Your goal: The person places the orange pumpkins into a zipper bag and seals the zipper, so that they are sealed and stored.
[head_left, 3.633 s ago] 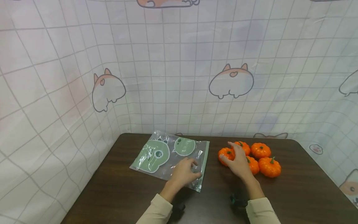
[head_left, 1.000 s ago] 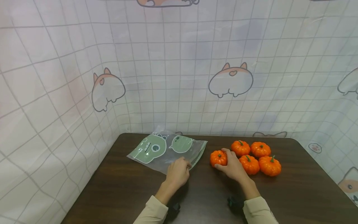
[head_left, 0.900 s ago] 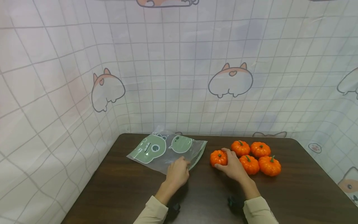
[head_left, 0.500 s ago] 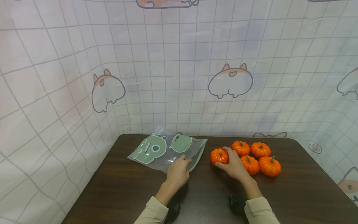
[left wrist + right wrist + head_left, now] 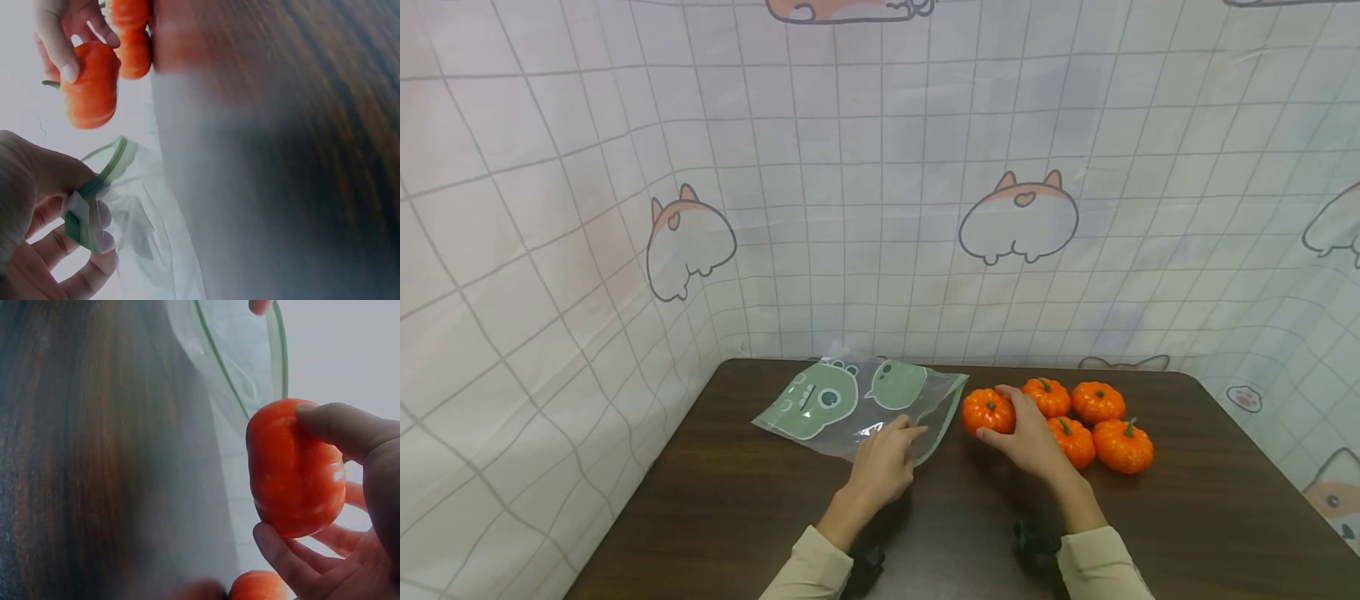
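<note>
My right hand grips a small orange pumpkin between thumb and fingers, and the right wrist view shows that pumpkin held off the table. My left hand pinches the edge of a clear zip bag printed with green cartoon shapes. In the left wrist view the bag's green zip rim runs between thumb and fingers, near the white slider. The bag's mouth stands parted in the right wrist view, with the held pumpkin right beside it.
Several more pumpkins sit in a cluster right of my right hand on the dark wooden table. A white gridded cloth with cartoon animals hangs behind the table and along both sides.
My right hand has reached one pumpkin, drawn it left from the cluster and lifted it. My left hand has taken the bag's edge; lately the bag shifted slightly right, toward the pumpkin.
</note>
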Demonstrator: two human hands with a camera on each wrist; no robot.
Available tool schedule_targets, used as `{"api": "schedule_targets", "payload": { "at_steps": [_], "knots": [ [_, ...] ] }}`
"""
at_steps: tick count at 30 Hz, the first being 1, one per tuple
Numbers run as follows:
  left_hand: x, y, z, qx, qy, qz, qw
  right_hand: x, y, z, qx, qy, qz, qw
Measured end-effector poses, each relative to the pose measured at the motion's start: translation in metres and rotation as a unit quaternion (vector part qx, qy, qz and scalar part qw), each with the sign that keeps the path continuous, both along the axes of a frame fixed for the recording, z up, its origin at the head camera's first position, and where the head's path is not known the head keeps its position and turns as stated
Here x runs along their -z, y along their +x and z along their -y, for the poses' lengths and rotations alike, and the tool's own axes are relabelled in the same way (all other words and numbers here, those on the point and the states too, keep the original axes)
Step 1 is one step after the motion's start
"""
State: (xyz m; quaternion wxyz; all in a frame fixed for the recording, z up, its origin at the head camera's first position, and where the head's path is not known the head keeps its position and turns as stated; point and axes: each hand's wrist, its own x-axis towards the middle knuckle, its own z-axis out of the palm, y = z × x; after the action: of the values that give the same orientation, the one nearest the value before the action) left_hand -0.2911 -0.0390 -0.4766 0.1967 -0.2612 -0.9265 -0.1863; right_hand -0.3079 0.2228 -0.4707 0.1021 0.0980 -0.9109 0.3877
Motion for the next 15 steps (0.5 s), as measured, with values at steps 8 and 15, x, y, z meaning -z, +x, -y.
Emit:
{"api": "schedule_targets", "payload": {
  "at_steps": [8, 15],
  "knots": [
    [-0.0023, 0.0005, -0.003, 0.032, 0.005, 0.001, 0.9995, -0.0062, 0.0035, 0.0046, -0.01, -0.001, -0.005, 1.0],
    [-0.0057, 0.0021, -0.0047, 0.042, 0.008, -0.008, 0.9991, -0.0071, 0.0057, 0.0073, -0.021, 0.0, -0.008, 1.0]
  ]
}}
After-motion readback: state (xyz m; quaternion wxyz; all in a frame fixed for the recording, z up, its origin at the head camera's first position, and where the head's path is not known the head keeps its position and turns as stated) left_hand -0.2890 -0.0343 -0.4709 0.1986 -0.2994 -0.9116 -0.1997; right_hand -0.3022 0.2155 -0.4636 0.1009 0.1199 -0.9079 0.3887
